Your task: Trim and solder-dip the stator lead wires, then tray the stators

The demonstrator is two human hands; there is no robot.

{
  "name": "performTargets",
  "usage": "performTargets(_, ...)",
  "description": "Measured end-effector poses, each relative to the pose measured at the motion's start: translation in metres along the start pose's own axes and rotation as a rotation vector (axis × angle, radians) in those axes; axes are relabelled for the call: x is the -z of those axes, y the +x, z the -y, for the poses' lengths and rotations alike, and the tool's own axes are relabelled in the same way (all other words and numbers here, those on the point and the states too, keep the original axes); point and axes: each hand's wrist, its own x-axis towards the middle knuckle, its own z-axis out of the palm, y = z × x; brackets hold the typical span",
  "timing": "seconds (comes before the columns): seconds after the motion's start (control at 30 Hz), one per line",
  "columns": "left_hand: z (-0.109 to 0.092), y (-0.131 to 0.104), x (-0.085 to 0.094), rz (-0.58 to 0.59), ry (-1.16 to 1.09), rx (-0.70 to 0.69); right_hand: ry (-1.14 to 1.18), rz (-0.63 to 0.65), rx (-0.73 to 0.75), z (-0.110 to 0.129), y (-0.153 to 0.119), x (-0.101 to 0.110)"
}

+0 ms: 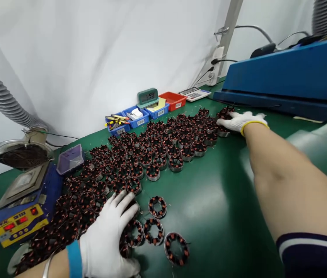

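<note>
Many ring-shaped motor stators with copper windings (159, 162) cover the green table in a long, crowded band. My left hand (107, 231), in a white glove with a blue cuff, lies over the near part of the band, fingers stretched out and thumb apart. Beside its fingertips are a few loose stators (153, 231), and another stator (177, 249) sits farther right. At the band's far right end, my right hand (240, 120), gloved in white with a yellow cuff, touches stators (224, 112). Its thumb is extended; some of its fingers are hard to make out.
A blue-and-yellow device with red displays (21, 224) stands left, near a purple bin (70, 159) and a grey duct hose (4, 92). Behind the stators are blue trays (138, 121), a red tray (177, 103), a clock (147, 96) and a calculator (195, 94). Blue equipment (282, 77) occupies the right.
</note>
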Motion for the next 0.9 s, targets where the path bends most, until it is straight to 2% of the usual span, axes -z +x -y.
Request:
performTargets(0.13,-0.005,0.002,0.008,0.018,-0.007,-0.001,0.045,0.101,0.027,0.007,-0.017,0.007)
performTargets(0.3,-0.014,0.008,0.023,0.068,-0.031,0.026,0.032,0.145,0.210,0.029,-0.063,0.011)
performTargets(0.5,-0.014,0.009,0.030,0.032,-0.101,-0.010,0.042,0.143,0.368,0.066,-0.155,0.010)
performTargets(0.67,-0.010,0.012,0.036,0.020,-0.201,0.022,0.068,0.136,0.328,0.094,-0.238,0.014)
performTargets(0.77,-0.027,0.010,0.042,-0.031,-0.151,-0.032,0.081,0.129,0.259,0.114,-0.280,0.017)
performTargets(0.9,-0.073,-0.001,0.036,-0.112,-0.071,-0.240,0.100,0.126,0.160,0.143,-0.321,0.019)
